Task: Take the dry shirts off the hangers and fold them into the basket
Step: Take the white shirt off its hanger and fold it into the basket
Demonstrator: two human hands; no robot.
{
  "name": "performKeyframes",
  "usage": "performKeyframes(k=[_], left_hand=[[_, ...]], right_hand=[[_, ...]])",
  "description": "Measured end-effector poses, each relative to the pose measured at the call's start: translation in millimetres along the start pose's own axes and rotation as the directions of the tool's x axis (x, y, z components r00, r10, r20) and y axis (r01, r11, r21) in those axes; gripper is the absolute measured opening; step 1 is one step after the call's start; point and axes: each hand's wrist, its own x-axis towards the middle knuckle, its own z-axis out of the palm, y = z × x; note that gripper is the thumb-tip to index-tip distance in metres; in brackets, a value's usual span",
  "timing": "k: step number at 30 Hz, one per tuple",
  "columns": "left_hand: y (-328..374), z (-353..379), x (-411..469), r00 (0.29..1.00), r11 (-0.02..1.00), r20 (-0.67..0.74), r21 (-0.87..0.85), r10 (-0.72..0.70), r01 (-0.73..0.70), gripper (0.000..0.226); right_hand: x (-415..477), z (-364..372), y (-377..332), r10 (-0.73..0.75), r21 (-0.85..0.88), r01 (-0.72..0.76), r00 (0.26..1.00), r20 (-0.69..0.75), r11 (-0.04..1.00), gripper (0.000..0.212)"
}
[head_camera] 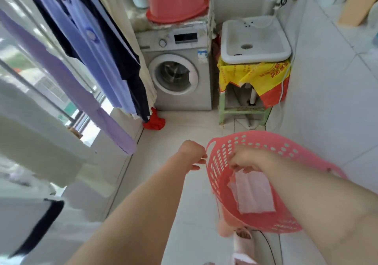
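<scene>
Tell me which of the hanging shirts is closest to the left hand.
The pale purple shirt. Its lower corner hangs just left of the left hand. The blue shirt and the dark navy one hang farther back, towards the washing machine.

**Pale tiled floor, few things on it**

The floor [184, 142] was pale tile. A washer [178, 70] stood on it at the far wall, with a green stool [241, 109] just beside it to the right. A red cloth [154, 121] lay crumpled on the tiles near the washer's left front corner.
</scene>
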Motion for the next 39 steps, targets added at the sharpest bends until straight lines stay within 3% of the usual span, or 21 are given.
performKeyframes(k=[7,15,20,25,28,33,39], left_hand=[[-33.4,-49.6,-77.0,0.998,0.997,-0.030,-0.055,0.059,-0.061,0.014],[-92.2,-98.4,-162.5,0.981,0.985,-0.119,-0.058,0.156,-0.164,0.026],[-135.4,-125.4,-196.7,0.964,0.985,-0.251,-0.126,0.084,-0.118,0.027],[-178.8,-150.6,-242.7,0.930,0.973,-0.365,-0.198,0.035,-0.114,0.017],[-194.8,-154.6,-270.2,0.912,0.966,-0.411,-0.233,0.009,-0.114,0.023],[-216.4,-151.6,-315.3,0.877,0.963,-0.471,-0.266,-0.094,-0.040,0.017],[-272.3,-157.8,-375.2,0.827,0.939,-0.526,-0.343,-0.197,0.005,0.015]], right_hand=[[-72.4,45.8,-65.9,-0.185,0.073,0.190,0.980,-0.078,0.979,0.020],[-153.6,119.5,-123.7,-0.388,-0.019,0.388,0.918,-0.082,0.922,0.019],[-180.8,158.9,-144.6,-0.460,-0.081,0.453,0.882,-0.107,0.888,0.016],[-204.6,190.6,-172.6,-0.607,-0.162,0.590,0.788,-0.097,0.791,0.012],[-223.5,202.8,-186.7,-0.698,-0.205,0.672,0.710,-0.093,0.712,0.016],[-264.4,223.7,-199.0,-0.767,-0.135,0.761,0.641,0.014,0.634,0.010],[-324.9,263.5,-212.3,-0.848,-0.118,0.862,0.506,0.158,0.493,0.011]])
